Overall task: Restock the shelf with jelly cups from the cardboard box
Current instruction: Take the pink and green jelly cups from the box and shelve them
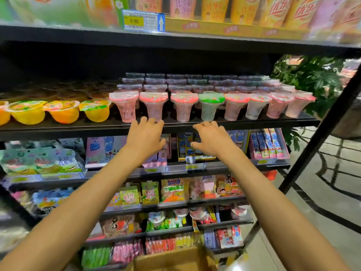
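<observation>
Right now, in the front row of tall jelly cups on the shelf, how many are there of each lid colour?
red-lid cups: 7
green-lid cup: 1
Total: 8

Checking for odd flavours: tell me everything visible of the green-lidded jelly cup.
The green-lidded jelly cup is clear plastic, wide at the top and narrow at the foot, sealed with a green film lid. Its filling looks greenish and speckled. It stands upright at the front edge of the black shelf, between red-lidded cups. The right hand reaches just below, not holding it.
</observation>
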